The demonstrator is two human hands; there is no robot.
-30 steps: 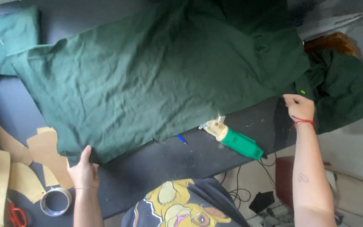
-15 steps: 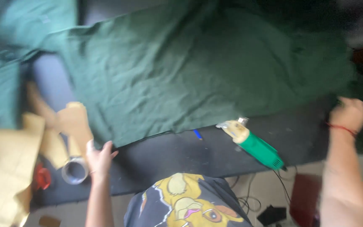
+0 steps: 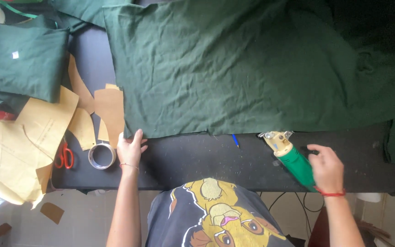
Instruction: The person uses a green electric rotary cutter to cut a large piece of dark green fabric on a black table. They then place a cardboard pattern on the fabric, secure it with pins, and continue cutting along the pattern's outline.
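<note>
Head view looks straight down on a black surface (image 3: 216,164) with a large sheet of dark green cloth (image 3: 234,68) spread across most of it. The cloth lies flat but wrinkled, its near edge running roughly parallel to the surface's front edge, and no cut line shows in it.

The left hand (image 3: 130,148) rests open, palm down, fingers spread on the near left corner of the cloth, pinning it to the surface. The right hand (image 3: 326,168) is on the green body of an electric fabric cutter (image 3: 290,156) that lies just beside the cloth's near edge, its pale metal head pointing toward the cloth. The fingers curl over the handle, but the hand is blurred, so I cannot tell whether the grip is closed.

As a judgement: the cloth is laid out and held, the cutter is only being taken up, and no pattern piece sits on the cloth, so any cutting is not yet begun.

A small blue marker (image 3: 235,140) lies near the cloth's edge between the hands. Left of the cloth are tan paper pattern pieces (image 3: 42,123), red-handled scissors (image 3: 64,154), a roll of tape (image 3: 101,156) just beside the left hand, and a folded stack of green fabric (image 3: 24,59).
</note>
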